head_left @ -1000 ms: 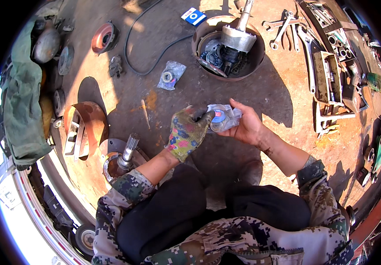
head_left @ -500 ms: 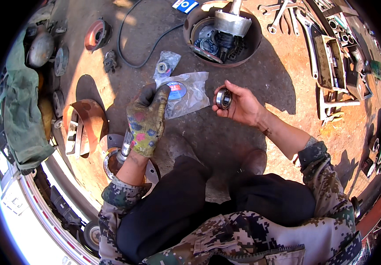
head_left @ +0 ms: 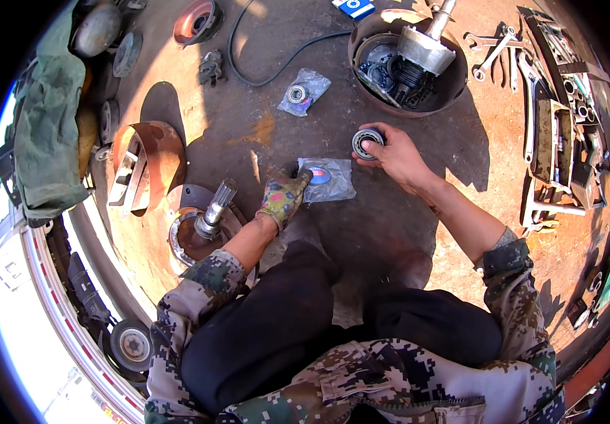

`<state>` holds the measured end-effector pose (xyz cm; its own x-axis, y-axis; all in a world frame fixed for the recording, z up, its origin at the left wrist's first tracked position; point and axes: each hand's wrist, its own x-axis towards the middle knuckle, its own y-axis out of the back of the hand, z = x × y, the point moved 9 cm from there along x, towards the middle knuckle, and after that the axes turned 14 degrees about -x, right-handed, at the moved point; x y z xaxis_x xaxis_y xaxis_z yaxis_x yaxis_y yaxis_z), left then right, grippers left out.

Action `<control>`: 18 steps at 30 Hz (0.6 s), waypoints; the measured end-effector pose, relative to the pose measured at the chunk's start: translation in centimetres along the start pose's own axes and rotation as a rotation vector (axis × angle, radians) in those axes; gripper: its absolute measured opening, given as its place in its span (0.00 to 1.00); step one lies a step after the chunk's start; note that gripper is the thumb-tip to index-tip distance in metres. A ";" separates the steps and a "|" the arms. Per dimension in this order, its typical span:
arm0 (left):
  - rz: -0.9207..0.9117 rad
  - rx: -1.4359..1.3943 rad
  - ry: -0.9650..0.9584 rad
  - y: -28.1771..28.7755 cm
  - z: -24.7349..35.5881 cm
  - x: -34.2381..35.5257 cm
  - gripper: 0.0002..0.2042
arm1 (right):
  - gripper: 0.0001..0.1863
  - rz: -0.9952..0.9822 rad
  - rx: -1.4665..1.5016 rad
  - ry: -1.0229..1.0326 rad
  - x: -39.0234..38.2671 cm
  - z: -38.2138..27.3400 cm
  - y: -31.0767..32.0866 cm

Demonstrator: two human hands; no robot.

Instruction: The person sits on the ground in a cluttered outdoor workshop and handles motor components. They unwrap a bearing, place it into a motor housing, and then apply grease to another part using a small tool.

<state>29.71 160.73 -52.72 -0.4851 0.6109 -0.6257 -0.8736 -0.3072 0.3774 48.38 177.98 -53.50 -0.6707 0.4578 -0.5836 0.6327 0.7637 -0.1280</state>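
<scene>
My left hand [head_left: 282,199], in a dirty patterned work glove, is closed on the edge of a clear plastic bag [head_left: 334,186] with a blue and red oval label. My bare right hand [head_left: 402,160] grips a shiny ball bearing [head_left: 361,137] by its rim, its ringed face turned up and the thumb across the bore. Beyond both hands, a second bearing [head_left: 295,93] lies in a small plastic bag on the ground. Left of my gloved hand, a splined metal shaft [head_left: 218,206] stands tilted in a round flanged housing [head_left: 190,194].
A rusty round tub [head_left: 453,92] at the far side holds a large shafted part and greasy pieces. Wrenches [head_left: 497,53] and an open toolbox [head_left: 553,148] lie right. A curved rusty drum piece [head_left: 167,152] and a green cloth [head_left: 47,134] are left. A black cable [head_left: 283,69] crosses the ground.
My left hand has lowered the plastic bag toward my knees, away from the small bagged bearing. My right hand has turned the bearing so its face shows. The whole view has shifted.
</scene>
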 end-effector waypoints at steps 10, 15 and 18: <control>0.123 -0.568 0.151 0.9 -1.5 -0.5 0.24 | 0.17 0.087 -0.445 0.177 10.0 -7.6 -5.7; 0.293 -0.585 0.102 2.4 -2.9 0.5 0.21 | 0.17 -0.145 -0.381 0.072 8.6 -6.9 -9.3; 0.363 -0.587 0.065 3.2 -3.7 2.1 0.19 | 0.16 -0.273 -0.581 0.107 7.8 -5.8 -11.0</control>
<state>25.74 158.29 -55.38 -0.7361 0.3555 -0.5760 -0.5225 -0.8393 0.1498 34.00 175.78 -51.99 -0.8314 0.2323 -0.5047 0.1415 0.9670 0.2119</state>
